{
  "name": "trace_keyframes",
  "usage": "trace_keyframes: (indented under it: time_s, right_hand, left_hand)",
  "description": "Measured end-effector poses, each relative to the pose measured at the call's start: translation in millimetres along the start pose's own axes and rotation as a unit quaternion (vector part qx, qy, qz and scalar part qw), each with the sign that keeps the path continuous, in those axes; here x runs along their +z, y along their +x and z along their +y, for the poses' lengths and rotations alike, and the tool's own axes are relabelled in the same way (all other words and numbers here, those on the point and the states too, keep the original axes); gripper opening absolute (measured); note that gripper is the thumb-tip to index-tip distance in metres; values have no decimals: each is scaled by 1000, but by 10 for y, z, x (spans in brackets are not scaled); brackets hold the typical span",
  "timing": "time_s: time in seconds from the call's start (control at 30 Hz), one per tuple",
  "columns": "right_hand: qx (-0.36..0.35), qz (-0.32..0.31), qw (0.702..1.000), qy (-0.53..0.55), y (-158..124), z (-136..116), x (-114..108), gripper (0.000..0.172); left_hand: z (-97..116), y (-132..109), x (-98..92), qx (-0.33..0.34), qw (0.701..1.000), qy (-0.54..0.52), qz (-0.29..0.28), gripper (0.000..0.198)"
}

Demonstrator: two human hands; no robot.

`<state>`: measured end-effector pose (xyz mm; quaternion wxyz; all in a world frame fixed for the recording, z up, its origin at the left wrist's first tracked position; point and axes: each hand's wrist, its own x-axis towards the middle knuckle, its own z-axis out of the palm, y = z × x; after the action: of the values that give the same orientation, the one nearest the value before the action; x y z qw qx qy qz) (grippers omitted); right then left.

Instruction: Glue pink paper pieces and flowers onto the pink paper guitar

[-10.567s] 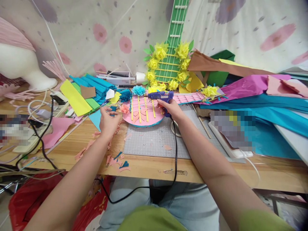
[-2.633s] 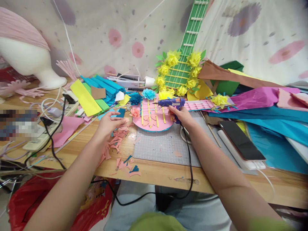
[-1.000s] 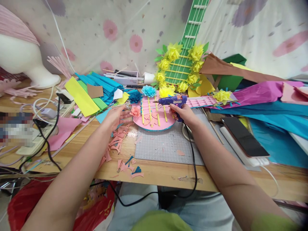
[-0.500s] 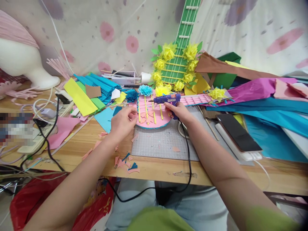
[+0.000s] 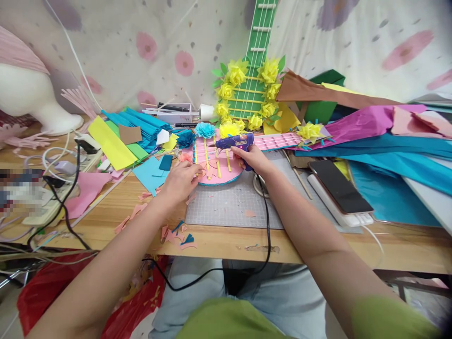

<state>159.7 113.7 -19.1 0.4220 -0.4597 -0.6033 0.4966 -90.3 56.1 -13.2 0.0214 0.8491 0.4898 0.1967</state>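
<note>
A pink paper guitar with yellow strips and pale strings lies on the grey cutting mat. My right hand is wrapped round a purple glue gun, its nozzle pointing left above the guitar body. At the body's left edge is my left hand, fingers curled and pressed together; whatever may be between the fingertips is hidden. A coral paper flower shows just beyond these fingers. Light blue, dark blue and yellow paper flowers sit along the far side of the body.
Behind stands a green paper guitar ringed with yellow flowers. The cutting mat bears scraps. Folded blue paper lies left; a phone rests on a white power strip at right. The gun's black cord hangs over the table edge.
The view has shifted, so everything sits a little further left and higher. My left hand has moved slightly right and nearer me against the guitar, uncovering the coral flower. The glue gun stays in my right hand.
</note>
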Motion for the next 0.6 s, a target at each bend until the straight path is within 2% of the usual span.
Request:
trace_keyframes:
  time_s: [0.27, 0.6]
  right_hand:
    - [-13, -2, 1000, -1, 2, -8, -2, 48]
    - [-16, 4, 1000, 5, 33, 25, -5, 51]
  left_hand:
    - [-54, 13, 71, 1, 1000, -9, 17, 20]
    - [99, 52, 40, -87, 994, -42, 52, 15]
